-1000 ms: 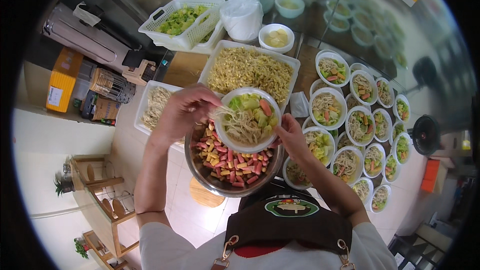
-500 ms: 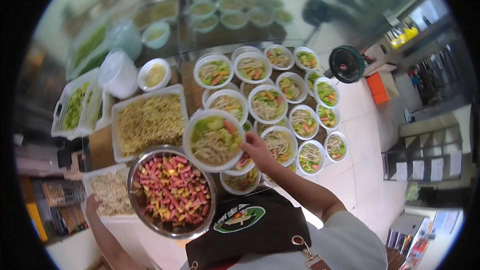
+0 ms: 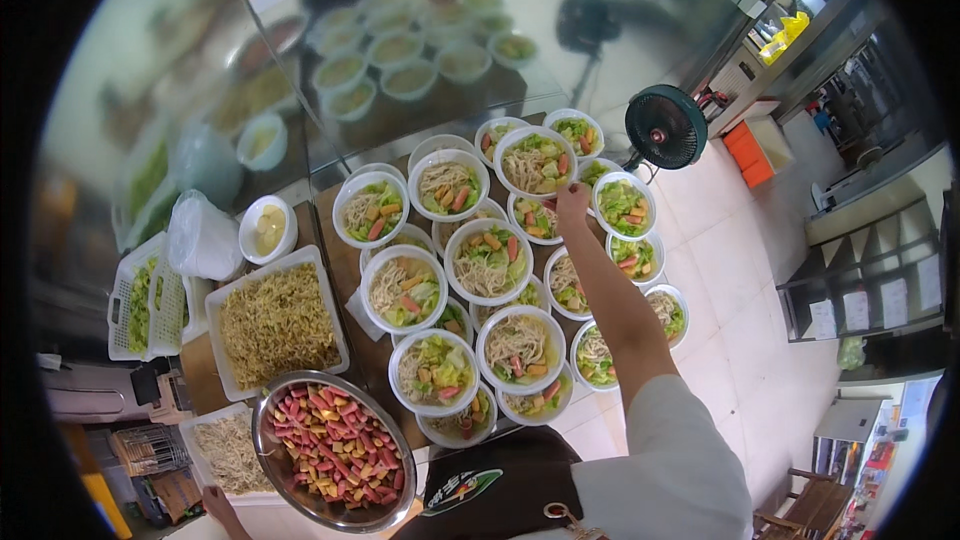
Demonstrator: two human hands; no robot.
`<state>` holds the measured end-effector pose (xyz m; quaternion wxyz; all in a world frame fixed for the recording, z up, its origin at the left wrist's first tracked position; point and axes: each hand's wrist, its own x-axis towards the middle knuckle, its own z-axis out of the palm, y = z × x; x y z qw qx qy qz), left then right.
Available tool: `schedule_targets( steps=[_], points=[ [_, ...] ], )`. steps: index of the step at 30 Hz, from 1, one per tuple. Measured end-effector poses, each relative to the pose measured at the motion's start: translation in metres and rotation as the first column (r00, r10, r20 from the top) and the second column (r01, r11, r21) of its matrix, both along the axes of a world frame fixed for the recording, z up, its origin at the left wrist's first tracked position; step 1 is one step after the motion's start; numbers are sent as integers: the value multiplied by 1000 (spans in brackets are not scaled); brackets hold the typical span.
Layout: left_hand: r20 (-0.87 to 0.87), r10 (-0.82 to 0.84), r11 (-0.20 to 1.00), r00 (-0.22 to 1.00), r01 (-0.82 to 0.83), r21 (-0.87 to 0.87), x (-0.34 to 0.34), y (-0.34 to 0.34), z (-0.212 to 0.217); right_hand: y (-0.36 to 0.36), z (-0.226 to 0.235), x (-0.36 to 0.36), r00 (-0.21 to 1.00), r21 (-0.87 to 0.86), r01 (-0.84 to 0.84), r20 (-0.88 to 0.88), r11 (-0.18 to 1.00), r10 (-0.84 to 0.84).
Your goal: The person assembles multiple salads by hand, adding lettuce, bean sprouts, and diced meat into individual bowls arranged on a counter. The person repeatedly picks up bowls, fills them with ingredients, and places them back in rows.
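While the right hand grips its rim, the filled noodle bowl sits just beyond it.

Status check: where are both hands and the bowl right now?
Right hand holds the top bowl by its rim, far side of the stack. Left hand on the metal basin rim, low. Filled bowls crowd all around.
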<state>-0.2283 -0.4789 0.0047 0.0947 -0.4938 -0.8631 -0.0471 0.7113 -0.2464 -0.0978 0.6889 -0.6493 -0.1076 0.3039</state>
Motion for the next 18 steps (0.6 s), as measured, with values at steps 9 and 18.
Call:
schedule_targets(
  steps=[9,18],
  points=[
    [-9,300,937,954,-296,-186,2,-36,-20,16,-23,8,976,-47,-179,-138,983,171],
    [118,366,930,923,-359,-77,-10,-49,-42,-137,-36,67,775,55,137,-628,989,-73]
  ],
)
